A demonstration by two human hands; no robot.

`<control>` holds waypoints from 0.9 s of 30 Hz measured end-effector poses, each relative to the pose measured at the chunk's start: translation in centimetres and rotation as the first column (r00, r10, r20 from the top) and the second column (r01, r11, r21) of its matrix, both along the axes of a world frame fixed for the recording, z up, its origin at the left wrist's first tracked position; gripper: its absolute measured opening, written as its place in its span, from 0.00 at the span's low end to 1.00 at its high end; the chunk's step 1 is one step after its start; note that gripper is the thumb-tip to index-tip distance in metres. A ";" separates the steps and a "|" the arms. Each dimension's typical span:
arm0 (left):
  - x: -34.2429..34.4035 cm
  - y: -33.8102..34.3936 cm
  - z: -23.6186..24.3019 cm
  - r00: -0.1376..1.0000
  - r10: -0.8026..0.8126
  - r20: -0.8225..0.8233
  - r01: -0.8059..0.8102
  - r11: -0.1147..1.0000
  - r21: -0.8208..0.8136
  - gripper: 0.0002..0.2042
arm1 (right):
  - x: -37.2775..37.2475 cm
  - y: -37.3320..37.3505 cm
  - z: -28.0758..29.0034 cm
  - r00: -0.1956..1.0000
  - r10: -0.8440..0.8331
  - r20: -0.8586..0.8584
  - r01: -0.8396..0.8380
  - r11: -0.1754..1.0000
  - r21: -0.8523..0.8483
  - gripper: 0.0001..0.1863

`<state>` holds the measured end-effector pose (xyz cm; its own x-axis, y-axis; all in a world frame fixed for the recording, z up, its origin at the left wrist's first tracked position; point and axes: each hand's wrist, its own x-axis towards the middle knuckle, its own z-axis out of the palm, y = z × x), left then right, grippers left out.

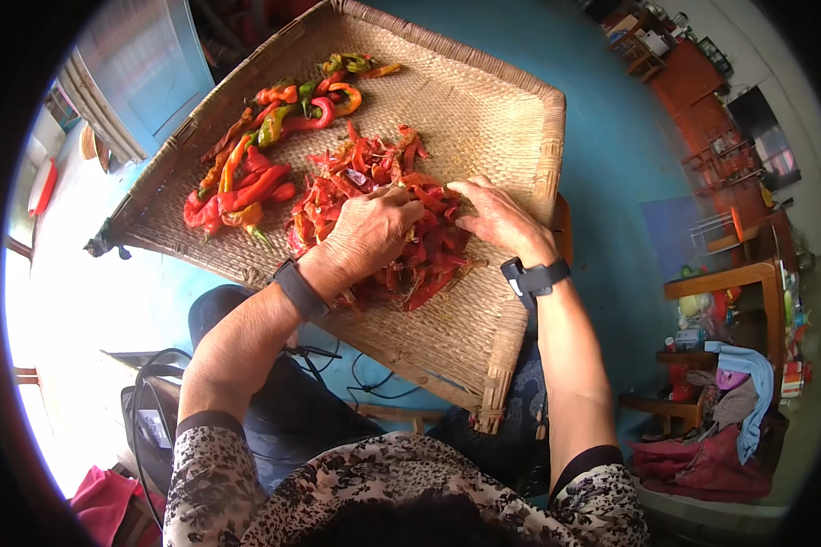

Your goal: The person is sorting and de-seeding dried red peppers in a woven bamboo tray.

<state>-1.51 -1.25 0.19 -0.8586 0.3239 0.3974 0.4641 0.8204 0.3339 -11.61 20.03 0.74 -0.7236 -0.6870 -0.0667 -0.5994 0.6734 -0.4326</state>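
A square woven tray (447, 91) rests across my lap, holding fresh red, orange and green peppers (251, 191) at its left and a heap of dried red chilies (429, 264) in its middle. My left hand (369, 223) is down on the heap with its fingers curled in; what they grip is hidden. My right hand (493, 214) touches the heap's right edge, fingers bent but apart, with nothing visible in its grasp. Each wrist wears a dark strap.
Wooden chairs (721, 283) piled with cloths and small items line the right side. Black cables (365, 387) lie on the blue floor (602, 255) below the tray. A pink cloth (100, 501) is at the lower left, and a pale blue panel (146, 64) stands upper left.
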 end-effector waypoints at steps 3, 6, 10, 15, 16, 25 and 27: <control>0.6 -0.1 0.2 1.000 -0.022 -0.011 0.022 1.000 0.007 0.09 | -1.0 -1.0 -1.0 1.000 -0.030 0.002 0.029 0.973 0.227 0.30; 1.0 -0.5 0.2 1.000 -0.027 0.004 0.027 1.000 0.002 0.09 | -1.3 -1.6 -1.0 1.000 -0.026 0.005 0.024 0.958 0.286 0.29; 0.9 -0.7 0.0 1.000 -0.029 0.007 0.029 0.999 -0.016 0.08 | -2.5 -0.8 -2.6 0.996 0.062 -0.072 -0.049 0.985 0.164 0.18; 0.7 -0.5 -0.1 0.999 -0.032 0.014 0.033 0.999 -0.031 0.08 | -1.5 0.2 0.3 1.000 -0.006 0.020 0.005 1.000 0.022 0.11; 0.7 -0.4 -0.1 0.999 -0.038 0.014 0.039 0.999 -0.030 0.08 | -1.5 0.7 0.3 1.000 -0.012 0.021 0.011 1.000 0.022 0.11; -0.2 0.7 -0.7 0.997 -0.066 0.030 0.068 0.992 -0.102 0.06 | 1.1 5.6 1.5 0.912 -0.186 0.365 0.348 0.822 -0.451 0.07; -0.4 0.8 -1.1 0.998 -0.053 0.038 0.057 0.990 -0.131 0.06 | 1.4 7.5 2.6 0.929 -0.302 0.215 0.371 0.766 -0.526 0.06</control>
<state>-1.92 -0.48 -0.93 -0.8505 0.4188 0.3182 0.4997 0.8321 0.2407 -10.25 27.52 3.33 -0.9264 -0.3451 0.1509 -0.3047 0.4510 -0.8389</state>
